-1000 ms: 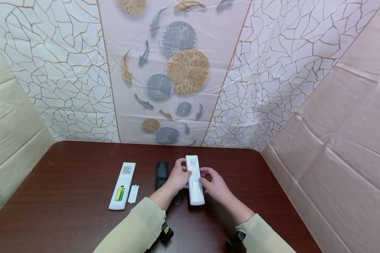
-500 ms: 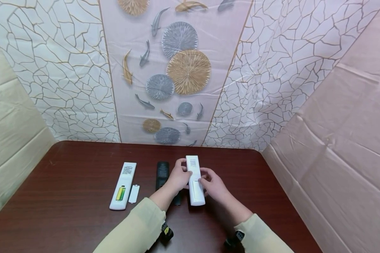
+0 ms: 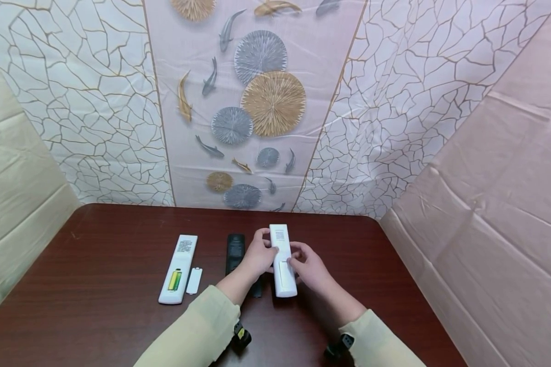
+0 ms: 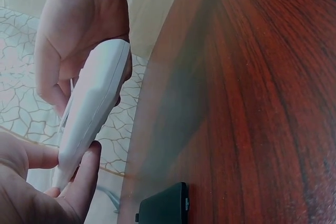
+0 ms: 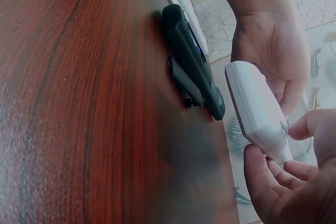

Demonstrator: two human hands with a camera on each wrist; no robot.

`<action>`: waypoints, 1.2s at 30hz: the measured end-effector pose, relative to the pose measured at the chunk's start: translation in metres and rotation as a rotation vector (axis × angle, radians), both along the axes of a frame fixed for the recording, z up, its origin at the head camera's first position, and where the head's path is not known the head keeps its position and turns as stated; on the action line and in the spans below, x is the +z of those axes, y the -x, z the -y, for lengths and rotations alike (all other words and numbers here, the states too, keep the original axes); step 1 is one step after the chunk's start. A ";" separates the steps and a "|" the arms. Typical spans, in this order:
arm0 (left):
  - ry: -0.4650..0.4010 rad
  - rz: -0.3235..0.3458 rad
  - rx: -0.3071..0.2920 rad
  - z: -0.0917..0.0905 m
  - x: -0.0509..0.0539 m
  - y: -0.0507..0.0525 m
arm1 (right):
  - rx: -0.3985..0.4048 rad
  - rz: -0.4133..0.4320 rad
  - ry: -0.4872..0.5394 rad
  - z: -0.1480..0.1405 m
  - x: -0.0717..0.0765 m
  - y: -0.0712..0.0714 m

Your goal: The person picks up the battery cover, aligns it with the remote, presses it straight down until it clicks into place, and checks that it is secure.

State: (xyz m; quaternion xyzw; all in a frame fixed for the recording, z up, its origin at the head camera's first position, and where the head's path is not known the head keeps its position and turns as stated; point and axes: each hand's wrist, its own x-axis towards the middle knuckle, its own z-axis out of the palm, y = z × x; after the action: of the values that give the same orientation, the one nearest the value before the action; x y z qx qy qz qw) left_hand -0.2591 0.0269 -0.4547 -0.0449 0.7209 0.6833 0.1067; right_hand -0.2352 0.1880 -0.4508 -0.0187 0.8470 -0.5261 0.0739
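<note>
A white remote control (image 3: pixel 281 239) is held back side up above the table, its battery cover (image 3: pixel 285 277) toward the near end. My left hand (image 3: pixel 257 257) grips its left side, thumb on the back and fingers curled beneath. From the other side my right hand (image 3: pixel 313 270) grips it, the thumb at the upper edge of the cover. In the left wrist view a thin edge of the cover (image 4: pixel 67 115) stands slightly off the remote's body. The undersides of both hands' grips are partly hidden in the head view.
On the left lies a second white remote (image 3: pixel 180 255) with a yellow-green battery (image 3: pixel 175 280) in its open compartment. Its loose cover (image 3: pixel 194 281) lies beside it. A black remote (image 3: pixel 235 250) and a dark cover (image 5: pixel 184 81) lie partly behind my left hand on the brown table (image 3: pixel 119 255).
Both hands keep nearly the same hold on the white remote. It tilts very slightly, and the light on its battery cover shifts. The things on the table have not moved.
</note>
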 end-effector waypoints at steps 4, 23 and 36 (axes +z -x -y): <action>-0.008 -0.001 0.003 0.000 0.000 0.000 | 0.003 -0.010 0.009 0.000 -0.001 0.001; -0.016 -0.002 -0.001 -0.003 0.002 -0.002 | 0.017 -0.038 -0.027 -0.003 -0.005 0.003; -0.017 0.002 -0.007 -0.002 0.000 -0.001 | 0.011 -0.035 -0.048 -0.004 -0.008 0.003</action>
State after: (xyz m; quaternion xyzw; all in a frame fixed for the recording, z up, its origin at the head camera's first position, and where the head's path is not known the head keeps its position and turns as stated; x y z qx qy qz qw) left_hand -0.2580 0.0290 -0.4550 -0.0423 0.7150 0.6891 0.1101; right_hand -0.2381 0.1918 -0.4592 -0.0310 0.8604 -0.5048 0.0624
